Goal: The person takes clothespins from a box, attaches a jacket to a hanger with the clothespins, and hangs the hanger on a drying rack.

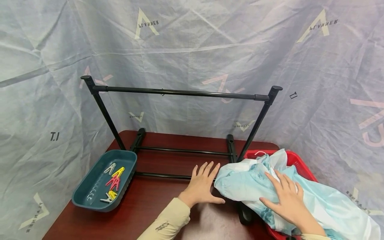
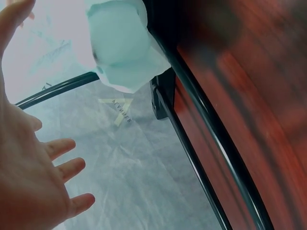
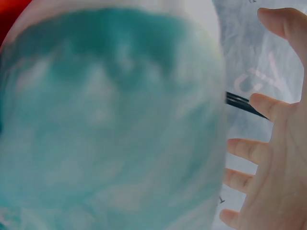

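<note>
A thin light-blue and white garment [image 1: 246,181] lies bunched over a red basket [image 1: 301,166] at the right, one part draping past the basket's right side. My right hand [image 1: 286,200] hovers over this cloth with fingers spread; from the head view I cannot tell whether it touches. In the right wrist view the garment [image 3: 110,124] fills the left side, with the spread right hand [image 3: 273,158] apart from it. My left hand [image 1: 202,186], fingers also spread, is just left of the garment above the table and holds nothing.
A black rack [image 1: 180,92] with a raised top bar stands on the dark red table [image 1: 162,206]. At the left a blue-green tub [image 1: 78,196] contains several clothespins [image 1: 114,181]. A white hook [image 1: 260,152] pokes out at the basket's back. Grey printed sheeting [image 1: 192,40] hangs behind.
</note>
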Tool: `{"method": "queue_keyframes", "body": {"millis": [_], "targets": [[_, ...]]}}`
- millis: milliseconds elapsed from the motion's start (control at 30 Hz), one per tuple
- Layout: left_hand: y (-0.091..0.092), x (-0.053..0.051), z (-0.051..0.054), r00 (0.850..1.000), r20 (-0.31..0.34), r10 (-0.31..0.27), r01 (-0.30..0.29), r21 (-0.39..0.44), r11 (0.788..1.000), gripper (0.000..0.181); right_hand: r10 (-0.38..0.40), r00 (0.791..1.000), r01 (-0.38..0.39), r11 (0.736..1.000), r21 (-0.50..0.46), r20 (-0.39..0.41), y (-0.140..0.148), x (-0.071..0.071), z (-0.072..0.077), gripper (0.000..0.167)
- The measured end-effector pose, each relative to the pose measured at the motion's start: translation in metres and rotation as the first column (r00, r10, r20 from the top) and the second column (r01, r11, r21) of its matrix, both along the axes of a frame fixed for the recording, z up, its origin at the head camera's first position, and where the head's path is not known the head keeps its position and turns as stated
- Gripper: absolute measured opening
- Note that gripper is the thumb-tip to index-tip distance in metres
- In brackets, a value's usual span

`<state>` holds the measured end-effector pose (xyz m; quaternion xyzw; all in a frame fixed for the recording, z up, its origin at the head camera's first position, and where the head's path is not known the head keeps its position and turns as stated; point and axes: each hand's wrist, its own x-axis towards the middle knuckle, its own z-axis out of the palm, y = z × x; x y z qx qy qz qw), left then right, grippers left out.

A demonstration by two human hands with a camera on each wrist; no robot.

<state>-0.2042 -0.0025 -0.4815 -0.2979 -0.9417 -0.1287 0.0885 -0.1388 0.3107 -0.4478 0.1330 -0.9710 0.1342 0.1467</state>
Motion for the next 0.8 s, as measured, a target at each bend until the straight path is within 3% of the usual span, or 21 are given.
{"method": "queue_keyframes", "body": {"millis": [233,467,800], "targets": [[0.009,-0.002,-0.004,0.999,-0.046,-0.015,0.014,-0.025,1.0,0.128,-0.011,0.999,0.011,1.0,0.007,0.042,0.009,0.0,0.0,0.087],[0.016,-0.002,-0.009,0.998,-0.049,-0.029,0.027,-0.045,0.999,0.126,0.001,0.999,-0.001,1.0,0.009,0.034,0.013,-0.001,0.0,0.085],[0.027,0.0,-0.012,0.998,0.019,-0.068,0.069,-0.074,0.995,0.121,-0.01,0.999,0.008,0.999,0.039,0.047,0.025,-0.005,-0.006,0.082]]}}
